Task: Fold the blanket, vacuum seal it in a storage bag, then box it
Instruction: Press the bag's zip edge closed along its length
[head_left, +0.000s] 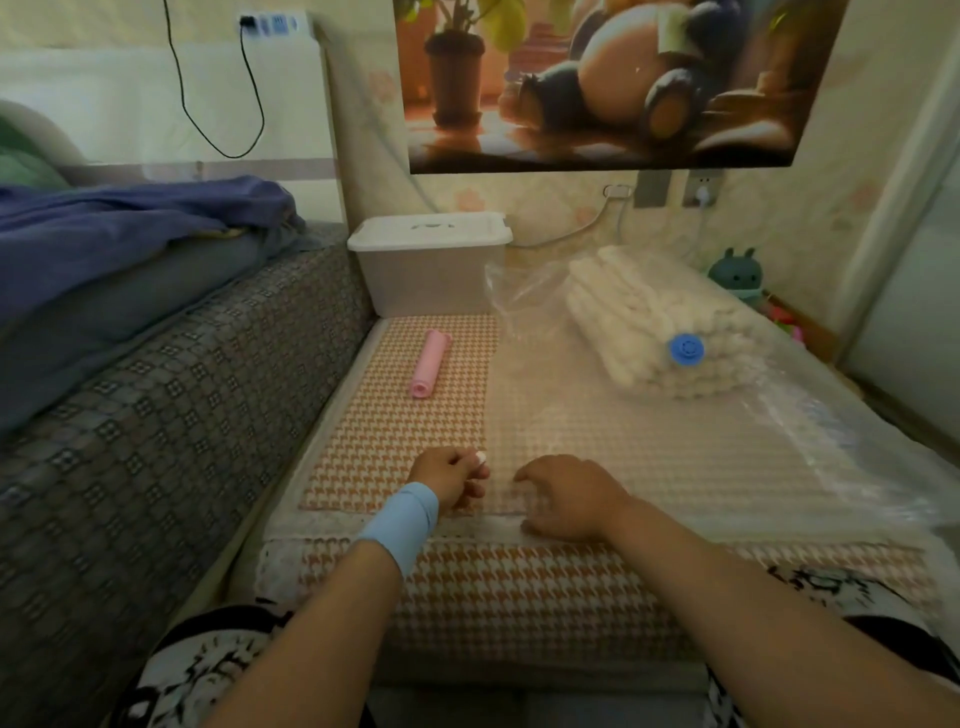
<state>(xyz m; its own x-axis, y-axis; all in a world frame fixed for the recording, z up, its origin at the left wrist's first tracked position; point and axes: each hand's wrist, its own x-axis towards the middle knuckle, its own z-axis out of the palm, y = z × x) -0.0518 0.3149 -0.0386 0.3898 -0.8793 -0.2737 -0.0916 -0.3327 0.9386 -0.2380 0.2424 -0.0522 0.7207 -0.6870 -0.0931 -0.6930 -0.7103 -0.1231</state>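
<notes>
L hand (451, 480): 1 clip (480, 458) (1 bag (675, 457))

storage bag (831, 457): its right side runs off the picture's right edge
left hand (449, 480): pinches a small white thing (480, 458), too small to identify
right hand (569, 496): fingertips curled under, out of sight
poster (597, 88): top cut off

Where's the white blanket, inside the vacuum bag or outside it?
Inside. The folded blanket lies under the plastic of the clear vacuum bag, its blue valve on top.
</notes>
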